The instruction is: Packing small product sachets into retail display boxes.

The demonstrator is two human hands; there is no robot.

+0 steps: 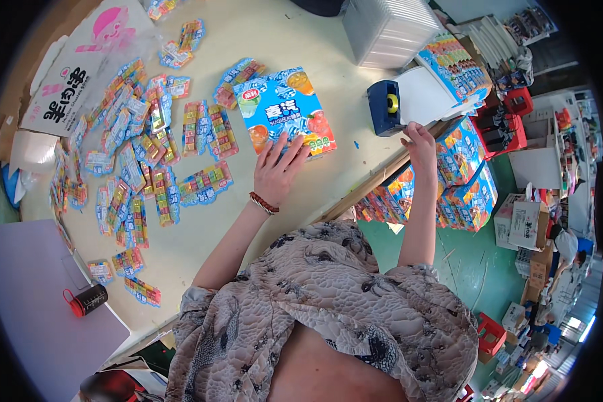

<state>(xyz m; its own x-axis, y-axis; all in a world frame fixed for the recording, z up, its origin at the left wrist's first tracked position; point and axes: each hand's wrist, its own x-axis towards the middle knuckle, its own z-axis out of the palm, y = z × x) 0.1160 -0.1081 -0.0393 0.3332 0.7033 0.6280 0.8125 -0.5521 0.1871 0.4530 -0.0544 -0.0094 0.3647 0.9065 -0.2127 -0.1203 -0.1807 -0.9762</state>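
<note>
Table (301,194) surface pale, crowded on your left side: a wide scatter of small multicoloured candy packs (141,154) runs from about 9 o'clock to 11 o'clock of your left hand, nearest ones just beside the blue box, none under your palm. Pink-and-white printed bag (80,74) lies at the far left corner, beyond the scatter. A black cylinder with a red cap (87,299) sits on the grey board (33,315) at the lower left, well apart from both hands. A ribbed grey crate (388,27) stands at 12 o'clock, past the dispenser. Stacked blue-and-orange cartons (462,174) sit off the table edge, at about 4 o'clock of your right hand, and more of the same lie on white sheets (425,94) at its 1 o'clock. Your left hand (278,171) rests flat, fingers spread wide, on the near edge of the blue box (285,110); the box lies face up on the table and extends from your fingertips toward 12 o'clock, nothing gripped, just pressed. Your right hand (419,144) is at the table edge, fingers curled, touching or nearly touching the dark blue tape dispenser (384,107), which sits at its 11 o'clock; whether it pinches tape I cannot tell.
</note>
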